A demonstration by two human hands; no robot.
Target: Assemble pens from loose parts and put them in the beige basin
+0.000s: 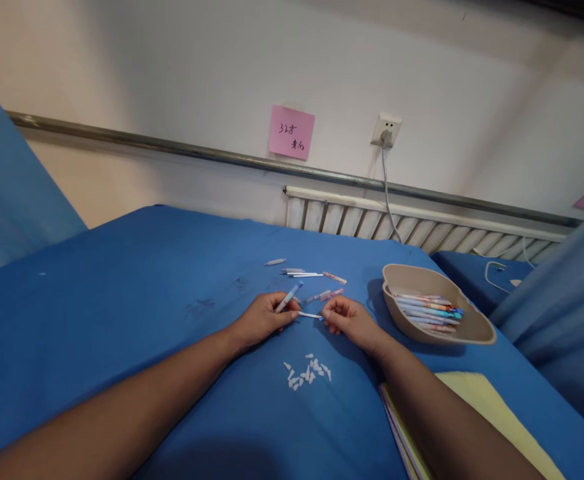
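Note:
My left hand (pixel 267 315) is closed around a pale blue pen barrel (pixel 289 297) that slants up to the right. Between the fingertips of both hands stretches a thin white pen refill (pixel 310 315); the left thumb and finger pinch one end. At its other end, my right hand (pixel 348 320) pinches it near a small blue tip. Just beyond the hands lie a clear pen part (pixel 318 297) and a pink one (pixel 333 293). Farther back are white refills (pixel 306 275), a grey barrel (pixel 275 262) and a red-patterned barrel (pixel 335 277). Small white pieces (pixel 308 375) lie scattered nearer to me.
A beige basin (pixel 472 319) holding several pens (pixel 429 312) stands to the right. Yellow folded material (pixel 492 407) lies under my right forearm. A blue cloth (pixel 122 280) covers the table. Behind are a radiator (pixel 352 219), a metal rail (pixel 197 153) and a plugged-in socket (pixel 387 129).

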